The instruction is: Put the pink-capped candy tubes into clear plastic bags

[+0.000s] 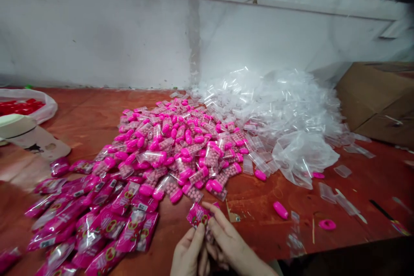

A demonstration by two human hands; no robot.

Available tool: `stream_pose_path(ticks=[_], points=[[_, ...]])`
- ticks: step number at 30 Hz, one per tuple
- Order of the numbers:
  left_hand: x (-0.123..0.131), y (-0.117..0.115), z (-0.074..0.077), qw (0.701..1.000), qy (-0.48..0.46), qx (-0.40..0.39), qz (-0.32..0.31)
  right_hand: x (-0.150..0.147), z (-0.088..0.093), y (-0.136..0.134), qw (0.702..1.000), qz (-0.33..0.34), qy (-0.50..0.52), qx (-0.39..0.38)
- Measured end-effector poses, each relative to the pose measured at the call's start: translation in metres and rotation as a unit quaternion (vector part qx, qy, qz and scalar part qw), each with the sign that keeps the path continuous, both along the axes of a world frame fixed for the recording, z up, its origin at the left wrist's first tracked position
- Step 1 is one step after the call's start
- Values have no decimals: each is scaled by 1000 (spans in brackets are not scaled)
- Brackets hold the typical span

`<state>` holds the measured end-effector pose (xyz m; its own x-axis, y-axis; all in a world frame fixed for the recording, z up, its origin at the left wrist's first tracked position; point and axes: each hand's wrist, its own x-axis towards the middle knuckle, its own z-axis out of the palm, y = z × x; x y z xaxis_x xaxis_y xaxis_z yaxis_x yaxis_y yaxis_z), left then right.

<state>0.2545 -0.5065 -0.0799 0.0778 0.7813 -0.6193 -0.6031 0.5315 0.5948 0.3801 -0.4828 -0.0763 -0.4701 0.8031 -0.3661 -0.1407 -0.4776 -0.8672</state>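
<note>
Pink packet (196,213): glossy, printed, held at the near side of the table (255,222), in front of the capped containers (184,148).
Left hand (187,252), right hand (231,243): the packet is pinched between thumbs and fingers of both.
Red-brown tabletop: scuffed, backed by a stained pale wall (113,39).
Plastics: round pellets are seen through clear containers; shiny transparent pieces (274,103) are heaped beside a cardboard box (375,103).

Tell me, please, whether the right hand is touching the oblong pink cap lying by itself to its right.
Apart: the head view shows bare red tabletop between the right hand and the oblong pink cap.
</note>
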Motion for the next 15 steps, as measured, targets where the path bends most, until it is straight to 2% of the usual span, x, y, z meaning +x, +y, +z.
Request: stream_pose_path(ticks=[1,3,7,10,12,15], points=[[-2,-1,0,1000,-12,1,1,3,2,0,999,31,18,-19],[-4,-2,-2,999,-40,9,0,8,7,0,998,55,6,-4],[-1,-4,-7,997,-68,22,14,4,11,-1,994,-11,-69,83],[-5,-6,-8,999,-27,28,28,-21,5,3,995,-4,-64,72],[-19,-6,0,998,35,28,48,-43,0,4,998,28,-45,46],[-62,-5,32,985,154,28,79,-64,-3,1,996,82,-22,37]])
